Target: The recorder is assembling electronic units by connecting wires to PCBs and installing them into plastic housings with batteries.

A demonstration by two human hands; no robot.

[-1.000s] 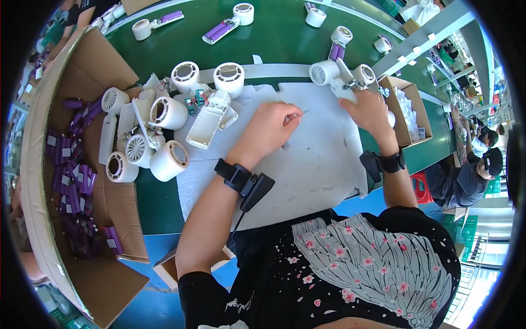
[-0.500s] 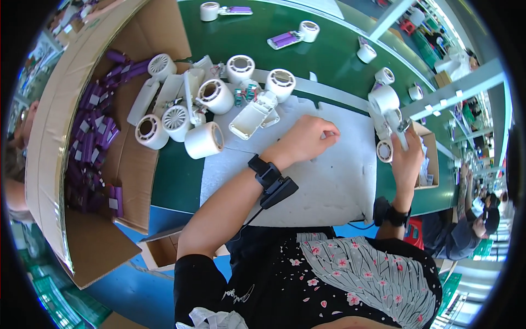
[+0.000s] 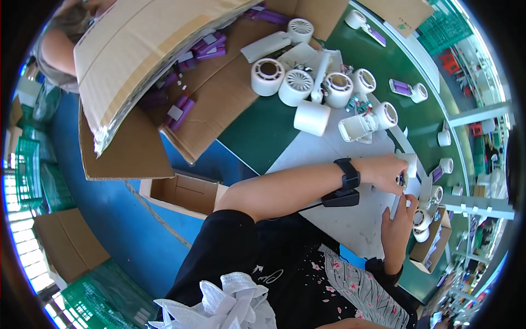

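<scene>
Both hands meet over the right part of the pale foam sheet [image 3: 323,153], on one white handheld fan [image 3: 409,163] with a round head. My left hand [image 3: 383,172] is closed around the fan where head and handle join, by a small metal part. Closer to me, my right hand [image 3: 398,233] grips the slim white handle. My left fingers hide part of the join. To the left of the hands lie several white fan bodies, among them a round head [image 3: 312,118] on its side and an open white housing [image 3: 356,129] beside small green circuit boards [image 3: 359,104].
A large cardboard box [image 3: 137,49] holding purple battery packs [image 3: 179,112] leans at the left. More fan units with purple packs [image 3: 401,86] stand along the green table [image 3: 257,131]. A small carton [image 3: 430,247] sits at the right, another [image 3: 186,192] below the table.
The view has swung left. My left hand has come across to my right hand and now grips the fan, which before only the right hand held.
</scene>
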